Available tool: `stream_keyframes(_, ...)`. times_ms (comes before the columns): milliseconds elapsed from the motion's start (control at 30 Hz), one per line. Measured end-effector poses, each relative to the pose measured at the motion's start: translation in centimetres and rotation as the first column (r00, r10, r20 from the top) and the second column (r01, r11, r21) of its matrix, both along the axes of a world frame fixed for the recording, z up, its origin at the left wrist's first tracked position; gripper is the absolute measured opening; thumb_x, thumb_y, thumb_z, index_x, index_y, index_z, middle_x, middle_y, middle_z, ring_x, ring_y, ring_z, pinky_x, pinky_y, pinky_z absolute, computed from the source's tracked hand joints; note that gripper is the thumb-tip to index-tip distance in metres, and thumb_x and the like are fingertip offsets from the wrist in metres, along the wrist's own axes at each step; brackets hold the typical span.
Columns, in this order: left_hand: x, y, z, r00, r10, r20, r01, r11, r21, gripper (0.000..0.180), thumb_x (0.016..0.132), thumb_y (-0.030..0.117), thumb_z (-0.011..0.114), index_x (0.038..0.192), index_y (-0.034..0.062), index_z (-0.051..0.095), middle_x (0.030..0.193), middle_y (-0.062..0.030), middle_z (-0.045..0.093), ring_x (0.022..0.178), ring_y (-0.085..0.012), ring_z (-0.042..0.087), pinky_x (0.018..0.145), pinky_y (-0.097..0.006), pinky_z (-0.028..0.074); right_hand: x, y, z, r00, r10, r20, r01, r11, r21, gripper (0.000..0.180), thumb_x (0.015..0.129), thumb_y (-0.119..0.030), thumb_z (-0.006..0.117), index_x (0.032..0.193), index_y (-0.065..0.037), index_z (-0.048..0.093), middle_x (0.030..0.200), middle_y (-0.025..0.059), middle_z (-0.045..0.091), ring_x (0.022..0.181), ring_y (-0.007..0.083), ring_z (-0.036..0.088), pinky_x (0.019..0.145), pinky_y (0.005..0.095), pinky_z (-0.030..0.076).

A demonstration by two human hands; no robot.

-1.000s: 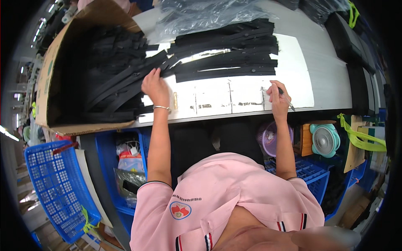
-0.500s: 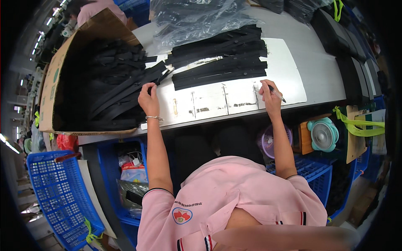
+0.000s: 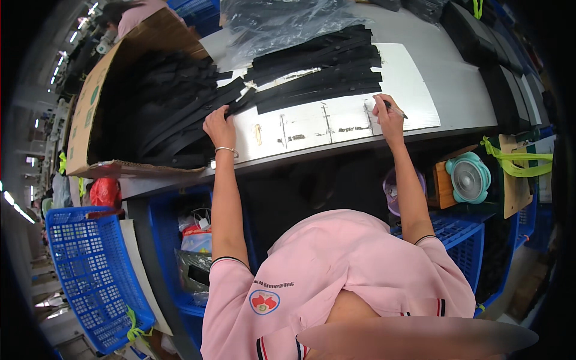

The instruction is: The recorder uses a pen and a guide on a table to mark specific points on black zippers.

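My left hand (image 3: 219,127) rests on the ends of long black strips (image 3: 180,117) that spill out of an open cardboard box (image 3: 90,102) at the left. Its fingers curl over one strip. My right hand (image 3: 387,114) holds a dark pen (image 3: 396,108) with its tip on a white board (image 3: 336,117) that lies on the table. A row of black strips (image 3: 318,66) lies flat across the upper part of that board. Short dark marks run along the board's near edge.
Clear plastic bags (image 3: 276,21) lie behind the strips. More black stacks (image 3: 480,42) line the table's right side. Below the table edge are blue crates (image 3: 90,270), a small teal fan (image 3: 468,177), yellow-green straps (image 3: 516,159) and a red bag (image 3: 107,192).
My left hand has moved a little to the left and up onto the strips at the box mouth. My right hand has stayed at the board with the pen.
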State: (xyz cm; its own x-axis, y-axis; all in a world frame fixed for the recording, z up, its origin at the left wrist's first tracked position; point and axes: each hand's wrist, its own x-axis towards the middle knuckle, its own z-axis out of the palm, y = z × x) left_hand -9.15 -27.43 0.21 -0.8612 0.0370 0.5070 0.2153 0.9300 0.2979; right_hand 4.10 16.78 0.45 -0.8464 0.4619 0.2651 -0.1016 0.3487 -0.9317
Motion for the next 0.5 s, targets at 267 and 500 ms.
stream_keyframes(267, 1.2, 1.3, 1.5, 0.976, -0.118, -0.184, 0.117, 0.993, -0.018, 0.021, 0.094, 0.015, 0.063, 0.111, 0.0172, 0.075, 0.097, -0.0068, 0.073, 0.089, -0.0287, 0.068, 0.082, -0.045, 0.048, 0.0, 0.5, -0.5, 1.0, 0.009, -0.004, -0.009, 0.999, -0.043, 0.021, 0.105, -0.023, 0.062, 0.111, -0.003, 0.068, 0.068, -0.0025, 0.055, 0.056, 0.0039, 0.044, 0.052, 0.0227, 0.037)
stream_keyframes(500, 7.7, 11.2, 3.8, 0.807, -0.576, 0.129, 0.505, 0.787, 0.355, 0.021, 0.093, 0.024, 0.068, 0.107, 0.012, 0.078, 0.091, -0.0103, 0.074, 0.086, -0.0336, 0.069, 0.077, -0.045, 0.053, -0.1, 0.6, -0.6, 0.999, 0.03, 0.02, -0.029, 0.999, -0.043, 0.024, 0.105, -0.024, 0.061, 0.114, -0.003, 0.068, 0.069, -0.0021, 0.056, 0.058, 0.0044, 0.045, 0.053, 0.0218, 0.037)
